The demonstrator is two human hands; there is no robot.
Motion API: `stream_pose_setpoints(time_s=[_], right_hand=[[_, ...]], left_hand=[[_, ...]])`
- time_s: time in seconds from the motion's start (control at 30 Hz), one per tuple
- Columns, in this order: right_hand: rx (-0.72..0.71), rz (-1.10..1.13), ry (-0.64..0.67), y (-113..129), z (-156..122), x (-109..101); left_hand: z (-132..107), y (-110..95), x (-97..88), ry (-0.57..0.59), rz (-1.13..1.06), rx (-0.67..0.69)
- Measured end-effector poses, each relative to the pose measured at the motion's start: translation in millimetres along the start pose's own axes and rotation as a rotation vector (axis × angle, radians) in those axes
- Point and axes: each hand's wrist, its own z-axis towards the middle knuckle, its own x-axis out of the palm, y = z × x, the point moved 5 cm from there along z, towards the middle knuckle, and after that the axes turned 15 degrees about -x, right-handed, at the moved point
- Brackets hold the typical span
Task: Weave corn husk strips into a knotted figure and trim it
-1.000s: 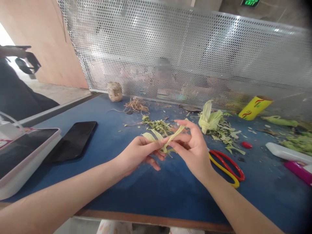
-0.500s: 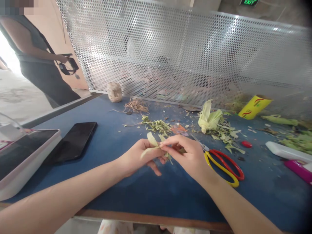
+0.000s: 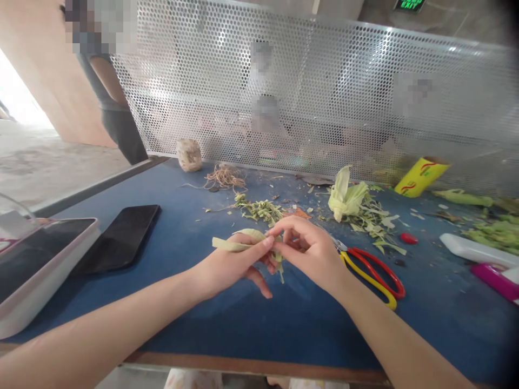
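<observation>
Over the middle of the blue table (image 3: 182, 237), my left hand (image 3: 231, 265) and my right hand (image 3: 308, 251) meet fingertip to fingertip. Both pinch a pale green husk strip (image 3: 235, 242). One end of it pokes out to the left above my left thumb; short ends hang down between the hands. Red-and-yellow scissors (image 3: 373, 273) lie on the table just right of my right hand.
A black phone (image 3: 117, 237) and a white tray-like device (image 3: 36, 265) sit at the left. Husk scraps (image 3: 259, 208), a husk bundle (image 3: 348, 197), tangled fibre (image 3: 223, 175), a yellow roll (image 3: 421, 175), a white bottle (image 3: 474, 251) and a pink item (image 3: 497, 278) lie around. A perforated metal screen (image 3: 284, 92) backs the table; a person stands beyond its left end.
The strip went from sticking up-right to folded over, with its end now pointing left. My hands drew closer and lower. The person at the left walked toward the screen.
</observation>
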Motion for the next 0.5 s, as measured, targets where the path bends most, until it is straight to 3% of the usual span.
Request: stream_pose_setpoints(time_s=[0.17, 0.33, 0.5], right_hand=[[0.109, 0.044, 0.067, -5.0, 1.3, 0.0], [-0.009, -0.126, 0.124, 1.3, 4.8, 1.8], [-0.074, -0.048, 0.020, 1.1, 3.5, 1.6]], left_hand=[[-0.6, -0.8, 1.2, -0.026, 0.073, 0.001], [-0.8, 1.8, 2.8, -0.097, 0.239, -0.033], [-2.3, -0.7, 8.2, -0.067, 0.313, -0.025]])
